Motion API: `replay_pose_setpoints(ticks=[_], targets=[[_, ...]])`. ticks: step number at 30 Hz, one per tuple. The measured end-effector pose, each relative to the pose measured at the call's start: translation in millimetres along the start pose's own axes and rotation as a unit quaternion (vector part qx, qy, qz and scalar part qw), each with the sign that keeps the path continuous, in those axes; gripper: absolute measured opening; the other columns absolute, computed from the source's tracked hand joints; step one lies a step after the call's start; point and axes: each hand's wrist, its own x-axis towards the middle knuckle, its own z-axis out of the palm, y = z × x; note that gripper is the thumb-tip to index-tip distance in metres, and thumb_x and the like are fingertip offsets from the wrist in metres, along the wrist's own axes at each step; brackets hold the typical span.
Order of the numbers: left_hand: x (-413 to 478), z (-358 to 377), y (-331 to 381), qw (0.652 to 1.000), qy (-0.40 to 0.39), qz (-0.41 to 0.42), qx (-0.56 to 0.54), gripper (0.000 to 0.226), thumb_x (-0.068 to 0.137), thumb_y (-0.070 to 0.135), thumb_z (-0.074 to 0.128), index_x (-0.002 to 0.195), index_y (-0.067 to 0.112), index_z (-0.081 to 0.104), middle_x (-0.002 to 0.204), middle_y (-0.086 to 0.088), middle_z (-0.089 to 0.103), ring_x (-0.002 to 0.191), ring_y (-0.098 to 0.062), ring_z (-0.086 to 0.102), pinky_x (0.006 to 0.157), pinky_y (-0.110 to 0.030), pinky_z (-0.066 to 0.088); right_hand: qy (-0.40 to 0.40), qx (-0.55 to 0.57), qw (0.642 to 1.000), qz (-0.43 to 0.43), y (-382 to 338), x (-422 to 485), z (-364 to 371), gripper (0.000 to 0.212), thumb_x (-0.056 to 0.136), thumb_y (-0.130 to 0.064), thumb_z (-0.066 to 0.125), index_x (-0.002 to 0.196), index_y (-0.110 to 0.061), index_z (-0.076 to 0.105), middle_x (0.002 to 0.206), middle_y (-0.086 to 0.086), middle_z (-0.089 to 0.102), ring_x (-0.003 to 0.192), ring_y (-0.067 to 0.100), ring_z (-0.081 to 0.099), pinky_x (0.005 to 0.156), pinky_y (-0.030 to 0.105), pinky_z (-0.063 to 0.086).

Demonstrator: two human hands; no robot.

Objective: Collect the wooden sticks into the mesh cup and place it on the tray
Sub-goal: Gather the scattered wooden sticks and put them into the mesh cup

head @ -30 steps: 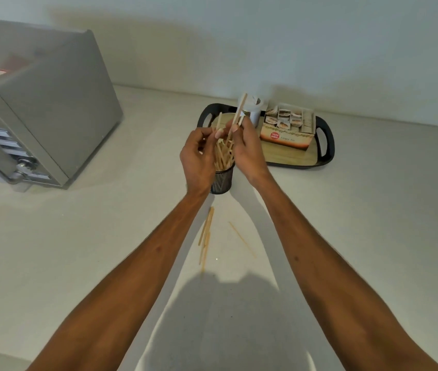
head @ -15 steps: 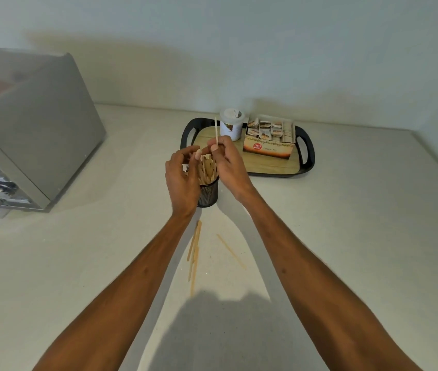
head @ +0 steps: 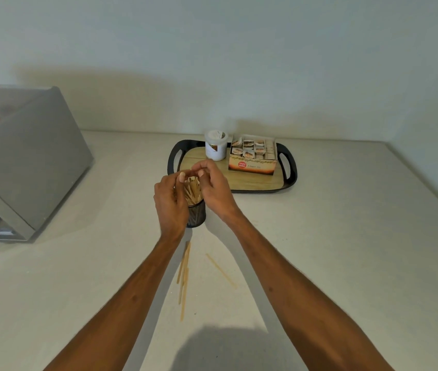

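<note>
A black mesh cup (head: 197, 215) stands on the pale counter, just in front of the tray, with a bundle of wooden sticks (head: 192, 189) upright in it. My left hand (head: 171, 203) is against the cup's left side, its fingers curled round the bundle above the rim. My right hand (head: 214, 186) curls round the tops of the sticks from the right. Its fingertips nearly meet those of the left hand. Several loose sticks (head: 184, 277) lie on the counter between my forearms, and one more stick (head: 221, 271) lies slanted to their right. The black-rimmed wooden tray (head: 252, 182) is behind the cup.
On the tray stand a white lidded tub (head: 215, 145) and an open carton of sachets (head: 253, 156). A grey metal appliance (head: 22, 167) fills the left side of the counter. A wall runs along the back edge.
The stick that my right hand held up has gone down into the cup. Both hands now close round the bundle's top. The view has tilted up, so everything sits lower in frame.
</note>
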Motion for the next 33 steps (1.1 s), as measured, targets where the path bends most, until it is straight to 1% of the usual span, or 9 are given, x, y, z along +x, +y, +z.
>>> replay_pose_setpoints(ticks=[5,13,15,17,22,25,27,29,33], targets=[[-0.9,-1.6,5.8,0.999,-0.008,-0.021,-0.022,0.040,0.120,0.039,0.034,0.134,0.025,0.068,0.123,0.008,0.071,0.118,-0.011,0.059,0.101,-0.041,0.054,-0.005,0.011,1.000,0.006,0.4,0.1,-3.2,0.027,0.108,0.006,0.044,0.122,-0.007,0.063,0.111,0.003,0.077,0.108,0.008,0.074,0.093,0.017,0.057],[7.8,-12.6,6.4,0.997,-0.029,-0.022,-0.063,0.044,0.121,0.037,0.028,0.142,0.022,0.064,0.133,0.004,0.072,0.129,-0.016,0.065,0.110,-0.038,0.053,-0.051,0.005,0.999,0.002,4.3,10.5,-19.2,0.027,0.102,0.012,0.055,0.117,-0.005,0.070,0.114,0.004,0.080,0.112,0.010,0.076,0.099,0.029,0.061],[7.5,-12.5,1.3,0.997,-0.059,-0.023,-0.041,0.046,0.121,0.036,0.029,0.148,0.020,0.062,0.144,0.002,0.068,0.135,-0.010,0.060,0.115,-0.032,0.048,-0.069,-0.021,0.997,-0.007,3.8,10.2,-21.0,0.029,0.102,0.011,0.055,0.118,-0.007,0.071,0.116,0.002,0.080,0.114,0.008,0.075,0.100,0.029,0.061],[5.3,-12.3,-1.1,0.996,-0.084,-0.025,-0.019,0.046,0.120,0.037,0.031,0.151,0.020,0.060,0.148,0.008,0.062,0.132,0.010,0.054,0.114,-0.022,0.043,-0.097,-0.045,0.994,-0.022,2.1,7.4,-20.4,0.034,0.102,0.011,0.053,0.122,-0.009,0.072,0.119,0.000,0.078,0.118,0.008,0.073,0.102,0.029,0.060],[-0.7,-20.0,13.4,0.995,-0.092,-0.019,-0.042,0.036,0.116,0.058,0.025,0.133,0.065,0.055,0.130,0.047,0.061,0.124,0.022,0.055,0.105,-0.005,0.042,-0.113,-0.061,0.991,-0.034,-1.5,-1.9,-21.5,0.046,0.105,0.011,0.047,0.138,-0.013,0.067,0.140,-0.001,0.070,0.135,0.007,0.063,0.109,0.019,0.050],[0.8,-27.7,12.6,0.992,-0.054,-0.069,-0.090,0.051,0.115,0.061,0.021,0.160,0.050,0.042,0.161,0.021,0.053,0.149,0.003,0.047,0.123,-0.024,0.038,-0.047,-0.027,0.999,-0.004,-1.9,-2.5,-32.5,0.047,0.105,0.014,0.045,0.139,-0.010,0.067,0.144,-0.003,0.068,0.137,0.005,0.060,0.113,0.020,0.046],[2.6,-33.5,7.1,0.991,-0.020,-0.097,-0.093,0.057,0.116,0.060,0.020,0.166,0.040,0.037,0.165,0.011,0.051,0.153,-0.006,0.045,0.119,-0.022,0.035,-0.010,-0.016,1.000,0.019,1.1,-3.6,-43.9,0.044,0.105,0.013,0.045,0.134,-0.009,0.069,0.139,-0.001,0.071,0.133,0.007,0.064,0.115,0.025,0.048],[1.2,-40.9,2.1,0.991,0.008,-0.101,-0.083,0.055,0.117,0.057,0.022,0.163,0.035,0.043,0.159,0.007,0.056,0.148,-0.010,0.051,0.110,-0.015,0.037,0.016,-0.015,0.999,0.044,6.0,-8.3,-57.8,0.042,0.104,0.015,0.045,0.126,-0.008,0.073,0.131,0.001,0.075,0.123,0.011,0.071,0.112,0.031,0.053],[-11.4,-60.4,-13.5,0.995,0.036,-0.087,0.018,0.033,0.118,0.033,0.042,0.145,0.026,0.059,0.130,0.008,0.073,0.116,-0.007,0.067,0.103,-0.032,0.056,0.057,-0.042,0.989,0.128,25.5,-24.5,-94.6,0.039,0.098,0.017,0.049,0.114,-0.006,0.075,0.108,0.001,0.080,0.102,0.012,0.077,0.100,0.037,0.062]])
